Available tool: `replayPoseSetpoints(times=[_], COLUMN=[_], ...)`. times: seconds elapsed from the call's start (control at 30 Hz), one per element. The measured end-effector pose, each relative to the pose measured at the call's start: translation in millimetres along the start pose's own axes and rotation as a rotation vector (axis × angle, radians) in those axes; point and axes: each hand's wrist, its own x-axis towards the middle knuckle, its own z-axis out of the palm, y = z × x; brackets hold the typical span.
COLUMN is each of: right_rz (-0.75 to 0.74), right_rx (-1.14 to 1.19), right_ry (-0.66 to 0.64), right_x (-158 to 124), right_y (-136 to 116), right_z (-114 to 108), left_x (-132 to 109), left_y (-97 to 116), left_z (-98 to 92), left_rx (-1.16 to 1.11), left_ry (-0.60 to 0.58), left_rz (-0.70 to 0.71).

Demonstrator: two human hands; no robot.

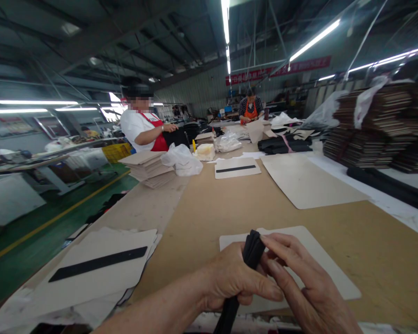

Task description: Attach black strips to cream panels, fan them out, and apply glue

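Observation:
My left hand (235, 278) is wrapped round a bundle of black strips (252, 250), thumb across the front, low in the middle of the head view. My right hand (301, 283) lies beside it, fingers curled, with the fingertips on the top end of the same bundle. Under both hands rests a pale board panel (329, 264) on the brown worktable (230, 204). The bundle's lower end runs down past my left palm and out of view.
At my left lies a pile of pale panels (101, 273), the top one carrying a glued black strip (97, 263). More panels (310, 183), cardboard stacks (148, 169), plastic bags and dark stacked goods (379, 125) fill the table. A person in a red apron (142, 127) works at the left; another sits far back.

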Motion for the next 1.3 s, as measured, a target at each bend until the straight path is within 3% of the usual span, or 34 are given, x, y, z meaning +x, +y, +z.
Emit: replayPoseSetpoints(times=[0.2,0.6,1.03,1.3], right_rz=[0.024,-0.128,-0.031,-0.091], right_rx=[-0.005,-0.122,-0.070,-0.103], right_ry=[0.027,0.114,0.097,0.126], right_x=[-2.2,-1.4,2.1,-6.1], right_y=[5.8,10.2,12.5,15.6], right_z=[2.0,5.4,0.7,-1.8], left_x=[7.6,17.4,23.3,24.6], left_y=[-6.2,-13.3,-21.1,-25.1], left_z=[-0.8,0.5,0.4,1.2], left_rx=[-0.005,-0.188,-0.222,-0.283], left_ry=[-0.002,-0.003,-0.030,-0.042], left_rz=[-0.001,-0.007,-0.058,-0.067])
